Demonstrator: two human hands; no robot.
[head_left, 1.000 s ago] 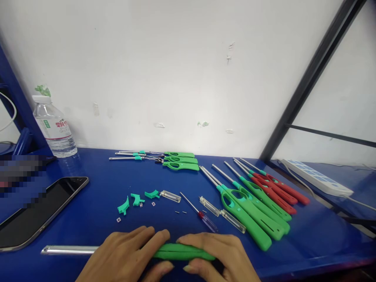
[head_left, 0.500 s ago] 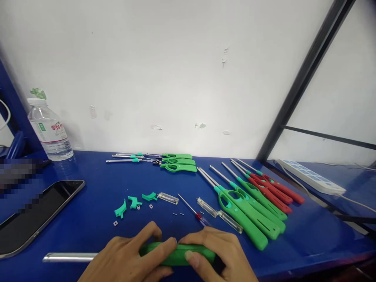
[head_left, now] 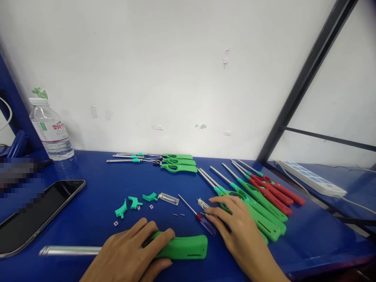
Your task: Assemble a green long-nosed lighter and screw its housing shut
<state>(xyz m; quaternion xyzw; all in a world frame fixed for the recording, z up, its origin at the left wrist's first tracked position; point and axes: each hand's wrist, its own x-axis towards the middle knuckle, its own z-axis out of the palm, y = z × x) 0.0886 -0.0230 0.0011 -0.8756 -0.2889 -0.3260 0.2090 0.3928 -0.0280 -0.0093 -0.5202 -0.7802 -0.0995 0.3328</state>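
My left hand [head_left: 132, 250] is wrapped round a green lighter [head_left: 188, 247] at the front of the blue table, its metal tube pointing left. My right hand [head_left: 237, 231] has its fingers bent over a clear fuel tank [head_left: 202, 203]; whether the fingertips grip anything is hidden. A screwdriver [head_left: 199, 217] with a red and clear handle lies between the hands. Farther left are another clear tank [head_left: 168, 198] and several teal triggers [head_left: 135, 202]. Two tiny metal pins [head_left: 179, 214] and small pale pieces [head_left: 151, 207] lie near them.
Green lighters [head_left: 258, 207] and red lighters [head_left: 273, 192] lie fanned out at the right. Three opened-up green lighters [head_left: 179, 167] rest by the wall. A phone [head_left: 38, 215] and water bottle [head_left: 53, 131] are at the left, a power strip [head_left: 311, 178] at the far right.
My right hand has let go of the green lighter and moved right to the clear tanks. The lighter remains in my left hand, its handle end now uncovered.
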